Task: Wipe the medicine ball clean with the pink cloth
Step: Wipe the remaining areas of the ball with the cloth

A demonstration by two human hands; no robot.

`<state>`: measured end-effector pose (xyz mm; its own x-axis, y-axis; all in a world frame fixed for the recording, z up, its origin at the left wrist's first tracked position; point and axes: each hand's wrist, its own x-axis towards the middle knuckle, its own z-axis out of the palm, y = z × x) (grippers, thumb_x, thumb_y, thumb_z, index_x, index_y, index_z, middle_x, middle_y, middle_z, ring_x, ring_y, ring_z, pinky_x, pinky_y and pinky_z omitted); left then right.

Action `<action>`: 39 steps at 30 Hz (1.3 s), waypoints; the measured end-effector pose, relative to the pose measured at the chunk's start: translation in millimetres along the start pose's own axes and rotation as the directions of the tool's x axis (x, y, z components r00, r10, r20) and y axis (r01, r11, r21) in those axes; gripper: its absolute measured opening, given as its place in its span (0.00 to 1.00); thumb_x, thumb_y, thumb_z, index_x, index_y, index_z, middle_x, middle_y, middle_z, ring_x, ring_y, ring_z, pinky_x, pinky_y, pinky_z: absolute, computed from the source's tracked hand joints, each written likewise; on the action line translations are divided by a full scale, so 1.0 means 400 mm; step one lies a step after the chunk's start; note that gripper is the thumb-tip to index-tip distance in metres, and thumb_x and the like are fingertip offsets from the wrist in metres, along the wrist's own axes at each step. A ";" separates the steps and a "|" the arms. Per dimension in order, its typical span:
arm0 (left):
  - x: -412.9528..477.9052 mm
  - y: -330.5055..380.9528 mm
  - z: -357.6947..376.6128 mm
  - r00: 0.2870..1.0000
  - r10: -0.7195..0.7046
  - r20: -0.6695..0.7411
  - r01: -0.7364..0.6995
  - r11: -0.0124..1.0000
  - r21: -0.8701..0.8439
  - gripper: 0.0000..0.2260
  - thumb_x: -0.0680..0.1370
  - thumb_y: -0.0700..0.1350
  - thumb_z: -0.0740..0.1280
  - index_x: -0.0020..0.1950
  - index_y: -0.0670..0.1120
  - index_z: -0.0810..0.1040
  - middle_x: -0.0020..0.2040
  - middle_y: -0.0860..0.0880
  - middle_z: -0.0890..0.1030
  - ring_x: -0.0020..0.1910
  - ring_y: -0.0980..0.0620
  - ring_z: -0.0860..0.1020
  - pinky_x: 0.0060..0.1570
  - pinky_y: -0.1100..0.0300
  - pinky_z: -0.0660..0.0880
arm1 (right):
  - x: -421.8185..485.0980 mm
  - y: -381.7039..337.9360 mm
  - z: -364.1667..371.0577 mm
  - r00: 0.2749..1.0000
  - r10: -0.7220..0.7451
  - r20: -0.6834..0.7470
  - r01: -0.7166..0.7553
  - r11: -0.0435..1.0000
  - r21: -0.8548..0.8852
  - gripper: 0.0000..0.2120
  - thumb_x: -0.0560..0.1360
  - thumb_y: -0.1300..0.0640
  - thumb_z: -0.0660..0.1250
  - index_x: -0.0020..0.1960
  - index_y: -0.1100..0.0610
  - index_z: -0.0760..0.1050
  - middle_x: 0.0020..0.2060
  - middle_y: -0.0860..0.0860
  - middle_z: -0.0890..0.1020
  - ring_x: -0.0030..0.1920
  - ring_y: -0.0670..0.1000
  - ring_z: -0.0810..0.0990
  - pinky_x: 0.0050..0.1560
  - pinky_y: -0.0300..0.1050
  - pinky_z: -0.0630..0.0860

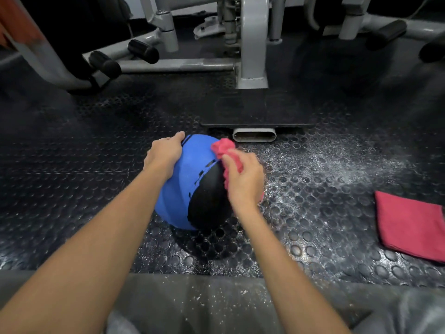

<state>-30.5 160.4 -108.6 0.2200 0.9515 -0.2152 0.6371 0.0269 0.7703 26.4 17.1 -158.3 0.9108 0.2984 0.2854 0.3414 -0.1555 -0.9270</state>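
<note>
Fingers (248,165) of right hand (243,182) clenched on pink cloth (222,145) at two o'clock of medicine ball (175,196); left hand (163,155) spread flat at ten. Press firmly, roll for underside.

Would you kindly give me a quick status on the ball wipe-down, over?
Left hand flat on medicine ball. Right hand grips pink cloth against ball's right side. Spare folded cloth lies apart on floor; nothing blocking.

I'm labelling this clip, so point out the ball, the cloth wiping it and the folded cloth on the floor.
ball (173,201): head view, blue side.
wiping cloth (224,147): head view, bunched far end.
folded cloth (409,225): head view, flat middle.
</note>
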 end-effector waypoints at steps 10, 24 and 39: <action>0.027 -0.027 -0.019 0.990 0.109 0.085 -0.112 0.993 0.027 0.25 0.71 0.66 0.60 0.59 0.52 0.78 0.64 0.49 0.76 0.63 0.44 0.71 0.64 0.52 0.66 | -0.171 0.033 0.041 0.916 -0.375 -0.142 0.368 0.927 -0.078 0.06 0.74 0.47 0.63 0.48 0.46 0.76 0.48 0.45 0.76 0.45 0.49 0.68 0.45 0.28 0.63; 0.100 -0.124 -0.078 0.997 -0.012 0.073 0.036 0.945 -0.325 0.20 0.55 0.71 0.68 0.39 0.61 0.80 0.51 0.55 0.82 0.54 0.49 0.78 0.60 0.49 0.72 | -0.179 -0.023 0.079 0.947 -0.318 0.033 0.320 0.943 -0.095 0.05 0.75 0.49 0.63 0.50 0.45 0.76 0.44 0.44 0.75 0.42 0.49 0.70 0.38 0.41 0.69; 0.003 -0.084 -0.019 0.918 0.379 0.118 -0.370 0.924 -0.092 0.28 0.68 0.68 0.63 0.66 0.60 0.72 0.70 0.53 0.68 0.69 0.50 0.65 0.68 0.54 0.60 | 0.114 -0.123 0.060 0.941 -0.162 0.297 0.269 0.891 -0.367 0.10 0.75 0.47 0.64 0.55 0.46 0.77 0.51 0.50 0.77 0.53 0.55 0.74 0.44 0.43 0.66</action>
<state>-57.3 162.9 -130.0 0.5306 0.8473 0.0242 0.4396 -0.2994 0.8468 45.5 61.0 -105.7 0.7327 0.5859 0.3462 0.6342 -0.4034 -0.6595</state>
